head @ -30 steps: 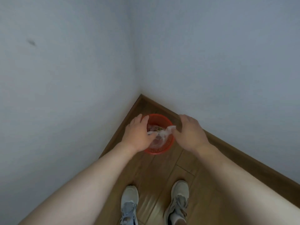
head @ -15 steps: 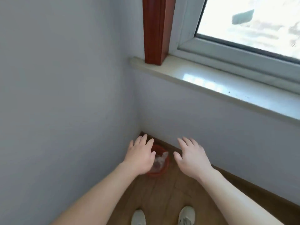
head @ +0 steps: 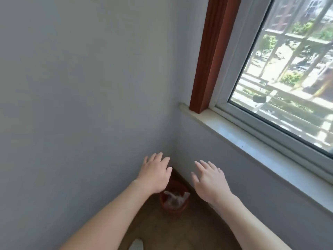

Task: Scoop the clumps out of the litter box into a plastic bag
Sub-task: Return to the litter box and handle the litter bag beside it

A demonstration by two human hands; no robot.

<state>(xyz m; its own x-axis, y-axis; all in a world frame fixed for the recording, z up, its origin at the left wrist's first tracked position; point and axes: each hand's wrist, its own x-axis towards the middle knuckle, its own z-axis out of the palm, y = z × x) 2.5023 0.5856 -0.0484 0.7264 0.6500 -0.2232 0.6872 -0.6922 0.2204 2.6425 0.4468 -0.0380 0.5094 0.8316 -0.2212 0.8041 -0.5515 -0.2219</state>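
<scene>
- Down in the corner of the room: small round red plastic bin (head: 174, 207), standing on the brown wooden floor (head: 162, 230) against the dark skirting board (head: 182, 177).
- Inside the bin: crumpled clear plastic bag (head: 175, 197), top edges loose and poking above the rim; contents too blurred to tell.
- Left hand (head: 156, 175): palm down, fingers spread and straight, holding nothing, raised above the bin and overlapping its near-left rim in view.
- Right hand (head: 210, 182): palm down too, fingers splayed, empty, up and to the right of the bin, clear of the bag.
- Apart from each other, both forearms bare.
- Upper right: pale stone window sill (head: 234, 136), white-framed window (head: 292, 65), reddish-brown wooden trim strip (head: 210, 56) upright beside it.
- Bottom edge: tip of a pale shoe (head: 136, 245).
</scene>
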